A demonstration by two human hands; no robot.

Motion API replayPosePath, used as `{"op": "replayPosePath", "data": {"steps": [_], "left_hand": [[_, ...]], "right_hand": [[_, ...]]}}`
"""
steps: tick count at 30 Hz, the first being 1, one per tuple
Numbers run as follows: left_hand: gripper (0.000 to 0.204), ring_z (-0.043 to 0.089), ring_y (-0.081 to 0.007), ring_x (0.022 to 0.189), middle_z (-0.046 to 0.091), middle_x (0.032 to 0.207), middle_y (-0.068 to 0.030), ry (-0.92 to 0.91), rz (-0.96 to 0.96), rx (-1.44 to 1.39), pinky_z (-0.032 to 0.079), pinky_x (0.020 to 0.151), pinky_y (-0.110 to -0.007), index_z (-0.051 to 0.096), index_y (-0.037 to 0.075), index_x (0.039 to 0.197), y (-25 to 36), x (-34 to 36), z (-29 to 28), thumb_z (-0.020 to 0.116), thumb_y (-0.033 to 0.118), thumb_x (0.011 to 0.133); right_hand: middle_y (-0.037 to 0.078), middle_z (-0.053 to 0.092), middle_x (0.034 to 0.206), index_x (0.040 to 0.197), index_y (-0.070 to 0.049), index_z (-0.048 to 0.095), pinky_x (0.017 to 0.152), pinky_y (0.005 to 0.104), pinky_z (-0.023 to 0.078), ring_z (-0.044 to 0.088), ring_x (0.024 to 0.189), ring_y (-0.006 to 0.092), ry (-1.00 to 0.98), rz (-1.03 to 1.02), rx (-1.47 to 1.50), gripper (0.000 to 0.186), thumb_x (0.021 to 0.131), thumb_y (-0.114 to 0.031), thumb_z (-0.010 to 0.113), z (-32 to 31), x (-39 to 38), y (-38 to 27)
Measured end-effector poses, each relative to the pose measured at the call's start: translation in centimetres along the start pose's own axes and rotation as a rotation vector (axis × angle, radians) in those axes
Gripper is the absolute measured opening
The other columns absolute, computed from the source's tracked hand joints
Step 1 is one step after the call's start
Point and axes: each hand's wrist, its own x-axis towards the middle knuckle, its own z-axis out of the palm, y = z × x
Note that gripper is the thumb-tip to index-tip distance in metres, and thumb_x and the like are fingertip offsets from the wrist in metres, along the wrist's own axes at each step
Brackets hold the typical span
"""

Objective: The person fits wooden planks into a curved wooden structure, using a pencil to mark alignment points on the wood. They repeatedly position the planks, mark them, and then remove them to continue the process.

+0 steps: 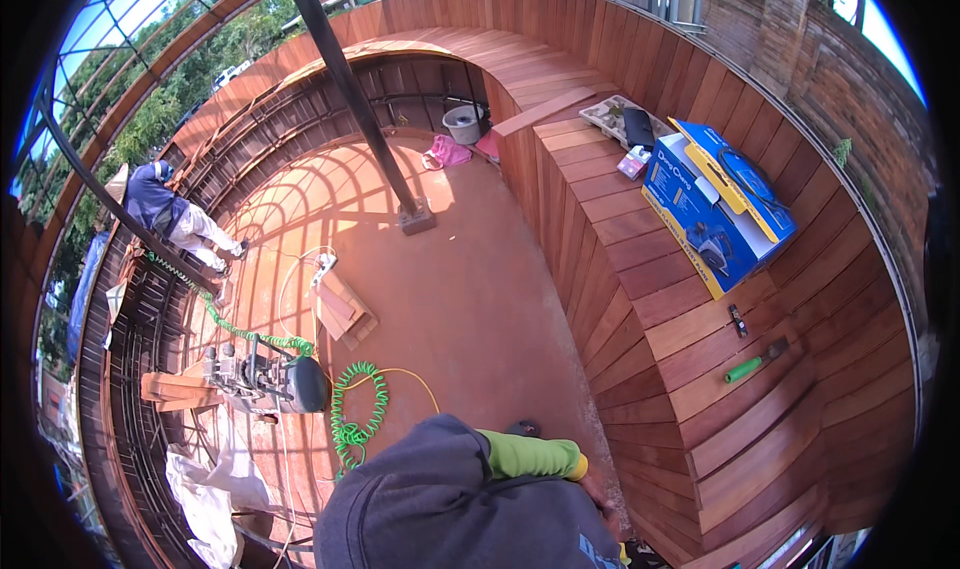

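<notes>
My left arm, in a green sleeve with a yellow cuff (578, 466), crosses in front of my dark shirt (440, 509) at the lower edge. Only part of my left hand (597, 489) shows past the cuff, beside the slatted side of the wooden bench (640, 439). Its fingers are hidden, so what it may hold cannot be made out. My right hand is out of sight. On the bench top to the right lie a scraper-like tool with a green handle (743, 369) and a small dark object (738, 321).
A blue tool box (690, 214) and an egg-carton-like tray (612, 119) sit on the curved bench. A dark post (365, 109) stands on the floor. Left are a compressor (265, 379), a coiled green hose (360, 409) and wood pieces (342, 309). Another person (175, 214) bends at far left.
</notes>
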Motion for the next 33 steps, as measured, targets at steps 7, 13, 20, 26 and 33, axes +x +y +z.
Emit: {"op": "replayPosePath", "data": {"steps": [7,13,20,26,33], "left_hand": [[0.083,0.057,-0.0284,0.110,0.063,0.114,-0.0178,-0.012,-0.187,0.047,0.041,0.092,-0.040,0.061,0.002,0.119,-3.3,-2.0,-0.1,0.037,0.074,0.086],[0.095,0.060,-0.0307,0.101,0.065,0.106,-0.0206,-0.195,-0.252,0.157,0.045,0.087,-0.038,0.065,-0.004,0.107,-3.6,-2.2,-1.3,0.034,0.081,0.080],[0.087,0.062,-0.0260,0.092,0.066,0.096,-0.0193,-0.274,-0.302,0.225,0.045,0.082,-0.035,0.065,-0.006,0.104,-7.9,-2.8,-0.5,0.032,0.072,0.088],[0.085,0.060,-0.0228,0.090,0.066,0.093,-0.0177,-0.236,-0.315,0.204,0.044,0.081,-0.033,0.064,-0.008,0.103,-8.3,-5.0,-0.9,0.035,0.071,0.089],[0.077,0.059,-0.0188,0.080,0.066,0.082,-0.0134,-0.220,-0.288,0.175,0.044,0.074,-0.033,0.067,-0.007,0.095,-6.2,-6.3,-1.5,0.041,0.066,0.089]], "right_hand": [[0.021,0.065,0.101,0.105,-0.002,0.064,0.081,0.0404,0.048,0.061,0.099,0.0325,-0.029,0.101,-0.092,0.035,0.088,-0.025,0.044,2.3,-2.4,-0.9],[0.016,0.068,0.098,0.106,0.001,0.064,0.077,0.0375,0.049,0.061,0.093,0.0225,-0.071,0.182,0.367,0.033,0.086,-0.018,0.045,4.3,-6.0,-4.6],[0.024,0.066,0.100,0.103,0.004,0.063,0.084,0.0420,0.045,0.062,0.099,0.0339,-0.010,0.184,0.413,0.042,0.087,-0.029,0.043,8.1,-6.3,-7.2],[0.023,0.065,0.103,0.105,0.005,0.063,0.085,0.0416,0.045,0.061,0.099,0.0326,-0.068,0.199,0.403,0.044,0.089,-0.033,0.045,8.2,-6.2,-9.8],[0.024,0.066,0.096,0.100,0.006,0.063,0.079,0.0427,0.046,0.063,0.091,0.0324,-0.090,0.192,0.370,0.043,0.088,-0.031,0.044,7.7,-6.3,-11.3]]}}
